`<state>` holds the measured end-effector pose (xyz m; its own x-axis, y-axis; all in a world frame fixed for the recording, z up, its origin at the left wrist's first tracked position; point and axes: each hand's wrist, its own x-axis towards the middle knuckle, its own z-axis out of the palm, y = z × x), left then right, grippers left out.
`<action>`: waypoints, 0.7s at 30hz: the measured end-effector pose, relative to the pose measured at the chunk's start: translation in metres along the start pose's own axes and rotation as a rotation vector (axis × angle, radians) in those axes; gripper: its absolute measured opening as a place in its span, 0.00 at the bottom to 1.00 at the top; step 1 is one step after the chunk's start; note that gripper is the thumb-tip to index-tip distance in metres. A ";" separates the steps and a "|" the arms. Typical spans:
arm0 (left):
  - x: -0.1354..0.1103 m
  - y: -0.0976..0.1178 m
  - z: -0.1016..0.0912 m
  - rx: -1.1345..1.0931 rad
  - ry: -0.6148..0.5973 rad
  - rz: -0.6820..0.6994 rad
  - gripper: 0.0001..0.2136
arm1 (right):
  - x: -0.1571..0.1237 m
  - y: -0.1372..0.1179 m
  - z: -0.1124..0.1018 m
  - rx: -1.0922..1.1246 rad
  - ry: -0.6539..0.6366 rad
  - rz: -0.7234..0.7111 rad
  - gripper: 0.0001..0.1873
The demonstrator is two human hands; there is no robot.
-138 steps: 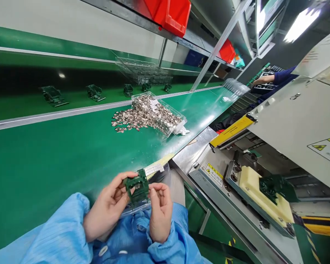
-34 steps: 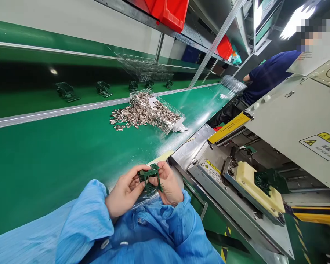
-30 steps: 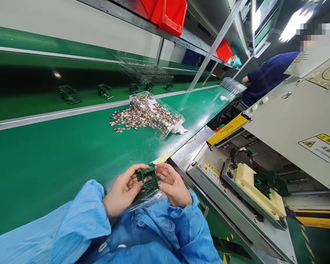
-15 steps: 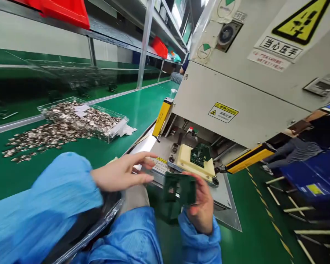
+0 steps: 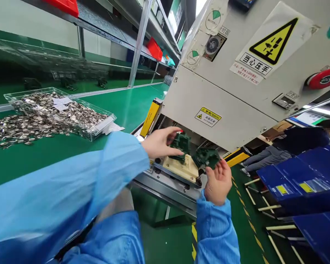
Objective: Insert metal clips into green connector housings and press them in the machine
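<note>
My left hand [image 5: 162, 143] is closed on a dark green plastic part [image 5: 181, 143] above the cream fixture block [image 5: 181, 168] of the press. Whether that part still touches the block I cannot tell. A second dark green plastic part [image 5: 207, 157] is pinched by its right edge in my right hand [image 5: 218, 181], just right of the block. The two parts are close together. The press [image 5: 217, 91] stands over the block, its grey housing carrying warning labels.
Yellow guard bars [image 5: 151, 118] flank the press opening. Left on the green bench, a clear tray [image 5: 98, 126] holds many small metal pieces, with more in a loose pile [image 5: 16, 126]. Blue bins [image 5: 299, 179] and a person [image 5: 286, 143] are at right. A red stop button [image 5: 323, 79] is on the housing.
My left hand has moved right and forward onto the green part at the fixture. My right hand has raised its own green part up beside the block. The camera view has shifted.
</note>
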<state>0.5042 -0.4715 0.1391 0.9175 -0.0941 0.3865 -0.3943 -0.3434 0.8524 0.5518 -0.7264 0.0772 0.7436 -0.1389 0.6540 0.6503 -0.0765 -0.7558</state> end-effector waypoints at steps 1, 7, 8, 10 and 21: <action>-0.013 0.000 -0.017 -0.015 0.005 -0.038 0.35 | 0.006 0.001 0.006 -0.064 -0.097 -0.007 0.32; -0.109 -0.024 -0.091 0.017 -0.056 -0.464 0.29 | 0.039 -0.002 0.022 -0.198 -0.567 0.115 0.30; -0.122 -0.031 -0.094 -0.006 -0.068 -0.503 0.28 | 0.042 -0.003 0.023 -0.174 -0.599 0.162 0.30; -0.140 -0.046 -0.092 -0.056 -0.085 -0.549 0.27 | 0.046 -0.005 0.024 -0.147 -0.632 0.228 0.30; -0.143 -0.093 -0.060 -0.156 -0.215 -0.457 0.28 | -0.067 0.026 -0.102 -0.541 0.215 0.507 0.41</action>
<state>0.4068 -0.3698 0.0263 0.9811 -0.1628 -0.1041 0.0605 -0.2529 0.9656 0.5030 -0.8197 0.0100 0.8482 -0.4702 0.2440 0.0305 -0.4166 -0.9086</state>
